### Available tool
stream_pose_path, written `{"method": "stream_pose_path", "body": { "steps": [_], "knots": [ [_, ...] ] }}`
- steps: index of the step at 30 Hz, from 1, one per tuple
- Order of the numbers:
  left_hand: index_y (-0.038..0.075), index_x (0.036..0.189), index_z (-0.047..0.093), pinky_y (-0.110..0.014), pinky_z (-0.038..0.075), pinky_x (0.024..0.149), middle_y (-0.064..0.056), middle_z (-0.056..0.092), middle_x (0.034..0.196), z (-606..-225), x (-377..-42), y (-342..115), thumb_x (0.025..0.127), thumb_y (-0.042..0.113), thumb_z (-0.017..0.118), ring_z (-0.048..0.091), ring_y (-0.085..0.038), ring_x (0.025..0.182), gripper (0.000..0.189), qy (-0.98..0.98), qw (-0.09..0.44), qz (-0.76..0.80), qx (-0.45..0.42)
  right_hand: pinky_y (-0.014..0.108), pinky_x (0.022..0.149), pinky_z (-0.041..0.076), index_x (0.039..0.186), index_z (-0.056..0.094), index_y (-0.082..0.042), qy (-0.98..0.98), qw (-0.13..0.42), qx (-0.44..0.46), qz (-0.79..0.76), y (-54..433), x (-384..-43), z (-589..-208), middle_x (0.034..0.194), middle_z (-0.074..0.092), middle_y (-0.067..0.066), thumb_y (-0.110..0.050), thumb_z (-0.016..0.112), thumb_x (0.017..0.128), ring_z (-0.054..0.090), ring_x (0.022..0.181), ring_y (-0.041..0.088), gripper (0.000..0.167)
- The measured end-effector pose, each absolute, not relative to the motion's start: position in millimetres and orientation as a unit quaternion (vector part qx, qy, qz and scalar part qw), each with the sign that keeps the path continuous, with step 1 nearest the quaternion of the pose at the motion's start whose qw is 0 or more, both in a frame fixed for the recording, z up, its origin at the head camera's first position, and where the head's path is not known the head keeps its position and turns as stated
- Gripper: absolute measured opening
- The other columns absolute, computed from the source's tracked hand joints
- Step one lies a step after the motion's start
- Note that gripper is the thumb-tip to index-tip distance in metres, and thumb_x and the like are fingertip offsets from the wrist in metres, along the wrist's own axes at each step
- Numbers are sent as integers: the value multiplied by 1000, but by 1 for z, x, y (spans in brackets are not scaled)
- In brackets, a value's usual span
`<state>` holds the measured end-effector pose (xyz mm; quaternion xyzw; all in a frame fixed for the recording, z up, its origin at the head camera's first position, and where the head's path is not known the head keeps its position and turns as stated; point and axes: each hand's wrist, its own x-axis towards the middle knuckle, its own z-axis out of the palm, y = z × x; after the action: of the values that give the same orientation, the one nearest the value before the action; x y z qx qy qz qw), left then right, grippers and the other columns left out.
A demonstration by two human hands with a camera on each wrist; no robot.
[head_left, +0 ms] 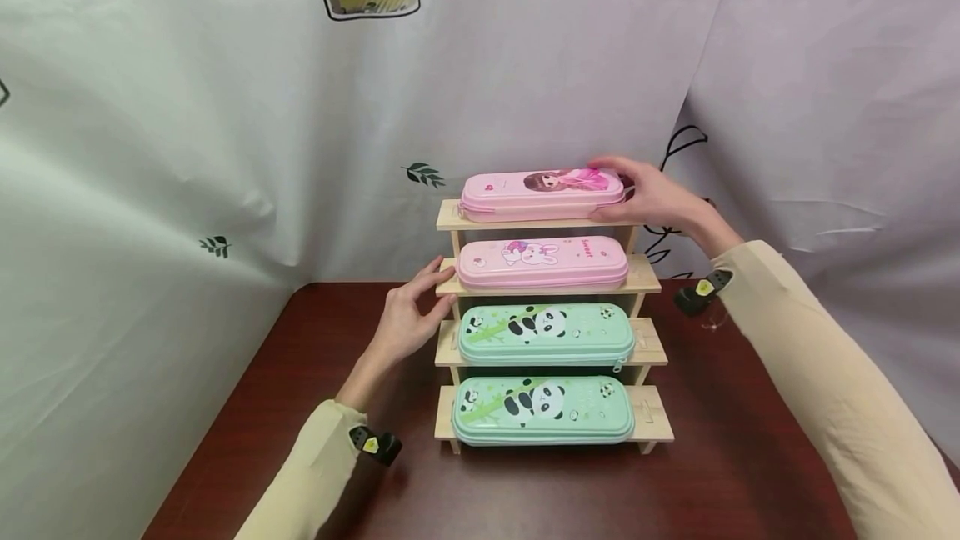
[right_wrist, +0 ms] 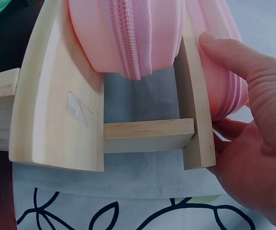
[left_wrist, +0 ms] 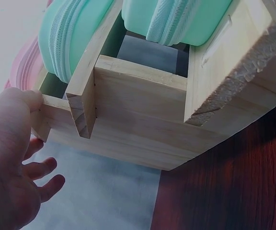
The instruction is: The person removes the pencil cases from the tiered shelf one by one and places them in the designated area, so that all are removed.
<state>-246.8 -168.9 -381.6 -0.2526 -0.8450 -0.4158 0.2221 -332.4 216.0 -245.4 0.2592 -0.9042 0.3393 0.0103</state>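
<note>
On the top step of a wooden tiered rack [head_left: 651, 344] lies a pink pencil case [head_left: 502, 192] with a girl picture. My right hand [head_left: 651, 197] grips its right end, thumb in front, fingers behind; the right wrist view shows the thumb [right_wrist: 224, 50] on the pink shell. One step down, beside a pink bunny pencil case [head_left: 543, 263], my left hand [head_left: 408, 319] pinches the shelf's left end. The left wrist view has the thumb [left_wrist: 30, 99] on the board and other fingers loose behind it. Two green panda pencil cases [head_left: 546, 333] occupy the lower steps.
The rack stands on a dark red-brown table [head_left: 375, 490]. Pale cloth [head_left: 225, 107] with printed leaves hangs behind and at the sides. A dark camera strap sits on each wrist, over cream sleeves [head_left: 315, 465].
</note>
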Motion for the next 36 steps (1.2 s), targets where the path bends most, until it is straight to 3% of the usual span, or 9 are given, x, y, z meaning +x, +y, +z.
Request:
{"method": "stream_pose_path", "body": {
  "steps": [15,27,36],
  "knots": [
    [3,132,65,-52,38,106,-21,52,143,-383,-247,-167,90,7,74,50,-34,131,44,-842,224,-420,-254,36,86,41,148,45,-12,-894,14,256,366,218,-332,-247,127,54,14,-19,85,82,49,106,27,78],
    [4,133,65,-53,38,106,-20,51,144,-383,-248,-167,91,9,74,50,-34,131,44,-844,224,-416,-253,39,87,41,147,45,-14,-896,25,245,371,224,-332,-249,126,55,14,-26,84,83,49,107,28,76],
    [4,133,65,-52,37,107,-18,51,145,-383,-247,-168,91,9,74,49,-34,132,44,-846,219,-418,-247,28,82,41,146,47,-11,-888,45,256,380,230,-326,-249,126,55,14,-19,83,83,48,104,26,74]
  ]
}}
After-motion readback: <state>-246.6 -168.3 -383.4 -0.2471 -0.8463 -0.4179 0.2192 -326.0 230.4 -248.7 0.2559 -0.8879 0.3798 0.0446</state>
